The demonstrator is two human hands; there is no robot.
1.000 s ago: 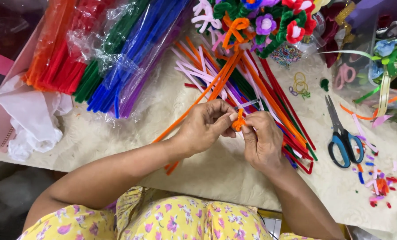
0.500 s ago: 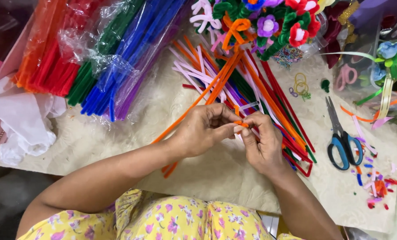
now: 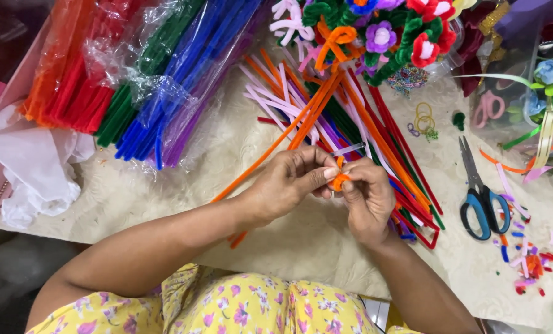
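My left hand point(image 3: 292, 182) and my right hand point(image 3: 368, 196) meet over the middle of the table, both pinching a small folded piece of orange pipe cleaner point(image 3: 339, 179). A thin clear stick point(image 3: 349, 149) pokes out just above my fingers. Under and behind my hands lies a loose spread of long pipe cleaners point(image 3: 363, 130) in orange, pink, white, red, green and purple. Two long orange ones point(image 3: 276, 145) run diagonally beneath my left hand toward the table's near edge.
Bagged bundles of orange, red, green, blue and purple pipe cleaners point(image 3: 146, 80) lie at the back left beside white cloth point(image 3: 35, 164). Finished pipe-cleaner flowers point(image 3: 388, 31) sit at the back. Blue-handled scissors point(image 3: 480, 195) and colourful clippings point(image 3: 530, 266) lie on the right.
My hands stayed together over the same spot. My fingers shifted their grip on the small orange piece, turning it between the fingertips.
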